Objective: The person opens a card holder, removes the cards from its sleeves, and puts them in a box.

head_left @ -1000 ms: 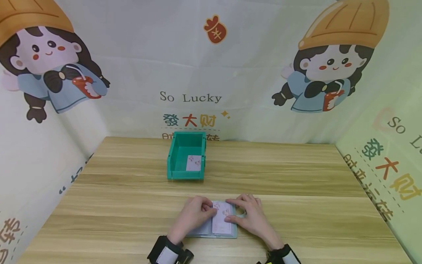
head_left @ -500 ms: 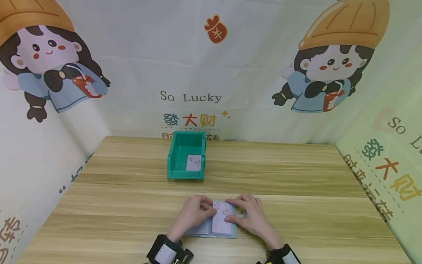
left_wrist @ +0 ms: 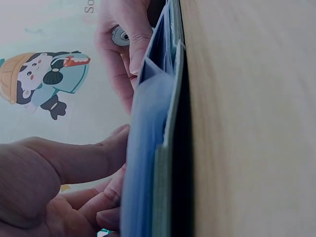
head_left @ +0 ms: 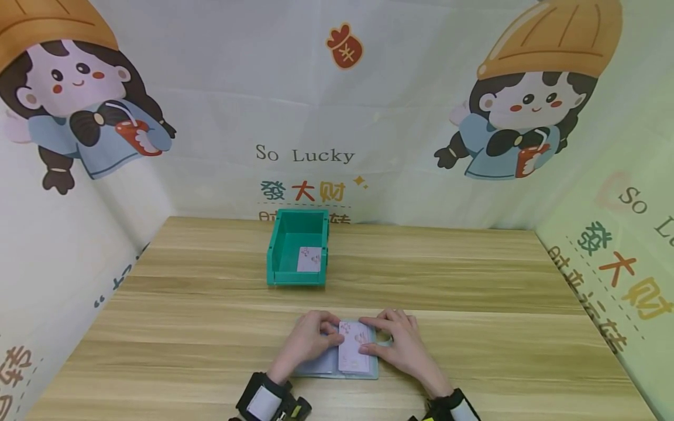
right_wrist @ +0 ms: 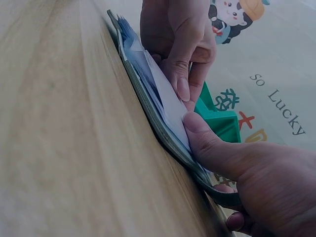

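An open card album (head_left: 316, 366) with clear sleeve pages lies on the wooden table, close to the person. Over its right page is a pale pink card (head_left: 354, 354) with a small printed pattern. My left hand (head_left: 309, 340) pinches the card's left edge between thumb and fingers. From the other side, my right hand (head_left: 401, 345) grips the album's right edge, its thumb (right_wrist: 200, 131) pressing on the card and fingers beneath the cover. In the right wrist view the card stands tilted up from the sleeves (right_wrist: 140, 64). How far the card sits inside a sleeve I cannot tell.
A green open-front bin (head_left: 297, 279) stands at the back of the table, with another pink card (head_left: 309, 260) inside on its right. Printed cloth (head_left: 400, 146) hangs behind and on both sides of the wooden table (head_left: 474, 280).
The card has shifted very slightly left under my fingers. Both hands otherwise keep nearly the same place on the album.
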The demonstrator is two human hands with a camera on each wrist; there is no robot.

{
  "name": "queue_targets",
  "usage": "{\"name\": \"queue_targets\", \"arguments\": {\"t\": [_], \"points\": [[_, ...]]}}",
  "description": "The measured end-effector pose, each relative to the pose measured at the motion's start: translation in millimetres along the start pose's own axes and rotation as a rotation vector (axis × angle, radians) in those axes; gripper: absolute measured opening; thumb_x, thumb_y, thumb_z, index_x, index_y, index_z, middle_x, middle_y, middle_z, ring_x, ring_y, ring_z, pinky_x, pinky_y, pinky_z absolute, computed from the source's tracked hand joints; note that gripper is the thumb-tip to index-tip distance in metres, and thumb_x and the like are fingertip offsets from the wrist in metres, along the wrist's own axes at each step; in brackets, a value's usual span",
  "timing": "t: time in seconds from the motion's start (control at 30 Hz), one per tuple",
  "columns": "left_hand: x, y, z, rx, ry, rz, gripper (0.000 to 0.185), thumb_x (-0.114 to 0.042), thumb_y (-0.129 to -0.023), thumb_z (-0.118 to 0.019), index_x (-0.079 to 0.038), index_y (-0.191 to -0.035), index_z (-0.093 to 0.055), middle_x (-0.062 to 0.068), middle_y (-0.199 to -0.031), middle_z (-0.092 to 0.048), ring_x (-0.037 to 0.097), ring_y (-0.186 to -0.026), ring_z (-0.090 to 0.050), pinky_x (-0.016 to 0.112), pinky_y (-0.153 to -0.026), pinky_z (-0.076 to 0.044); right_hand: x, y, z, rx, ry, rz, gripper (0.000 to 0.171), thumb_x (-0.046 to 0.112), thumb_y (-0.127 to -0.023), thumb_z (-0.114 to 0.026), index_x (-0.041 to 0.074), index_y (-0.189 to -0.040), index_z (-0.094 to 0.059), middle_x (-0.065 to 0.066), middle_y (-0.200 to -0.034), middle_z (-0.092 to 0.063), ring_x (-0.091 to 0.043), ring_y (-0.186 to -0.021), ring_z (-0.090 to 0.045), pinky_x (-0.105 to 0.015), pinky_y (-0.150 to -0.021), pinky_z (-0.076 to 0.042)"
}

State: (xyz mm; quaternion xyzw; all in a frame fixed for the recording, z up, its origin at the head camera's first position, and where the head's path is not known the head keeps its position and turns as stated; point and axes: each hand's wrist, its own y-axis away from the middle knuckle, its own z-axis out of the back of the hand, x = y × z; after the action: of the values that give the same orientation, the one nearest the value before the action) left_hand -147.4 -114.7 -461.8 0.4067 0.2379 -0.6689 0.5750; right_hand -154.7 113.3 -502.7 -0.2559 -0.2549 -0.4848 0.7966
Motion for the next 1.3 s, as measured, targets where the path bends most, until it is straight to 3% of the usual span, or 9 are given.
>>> {"name": "queue_targets", "arguments": {"t": [0.3,0.6,1.0,1.3], "points": [[1.1,1.5,4.8,0.038,-0.014,-0.015,0.033,-0.007,-0.091,-0.077,0.007,-0.120,-0.069,0.003,-0.083,-0.069,0.014,-0.078,-0.058,0.027,-0.071,-0.043,0.2,0.0,-0.5,0.002,0.007,-0.013,0.051,0.037,-0.083,-0.088,0.018,-0.128,-0.076,0.010,-0.097,-0.057,-0.010,-0.092,-0.042,-0.035,-0.087,-0.025],[2.2,3.4,5.0,0.044,0.014,-0.044,0.044,-0.008,-0.085,-0.083,0.009,-0.121,-0.066,0.002,-0.079,-0.068,0.013,-0.074,-0.058,0.026,-0.071,-0.043,0.2,0.4,-0.3,0.001,0.000,-0.007,0.051,0.035,-0.082,-0.088,0.018,-0.128,-0.076,0.010,-0.096,-0.058,-0.009,-0.092,-0.043,-0.036,-0.088,-0.025],[5.1,4.3,14.1,0.030,0.046,-0.055,0.043,0.001,-0.083,-0.081,0.012,-0.121,-0.066,0.002,-0.077,-0.062,0.012,-0.067,-0.053,0.022,-0.059,-0.039,1.5,-0.6,0.0,-0.007,0.007,0.005,0.050,0.036,-0.082,-0.088,0.017,-0.127,-0.077,0.010,-0.096,-0.057,-0.010,-0.091,-0.043,-0.036,-0.088,-0.026],[6.7,7.3,33.4,0.012,0.080,0.025,0.042,0.003,-0.086,-0.078,0.007,-0.125,-0.063,0.007,-0.080,-0.067,0.014,-0.069,-0.060,0.028,-0.062,-0.049,0.0,-0.3,-0.5,-0.007,0.008,0.006,0.051,0.037,-0.082,-0.088,0.017,-0.127,-0.077,0.010,-0.095,-0.058,-0.009,-0.091,-0.044,-0.037,-0.089,-0.028]]}}
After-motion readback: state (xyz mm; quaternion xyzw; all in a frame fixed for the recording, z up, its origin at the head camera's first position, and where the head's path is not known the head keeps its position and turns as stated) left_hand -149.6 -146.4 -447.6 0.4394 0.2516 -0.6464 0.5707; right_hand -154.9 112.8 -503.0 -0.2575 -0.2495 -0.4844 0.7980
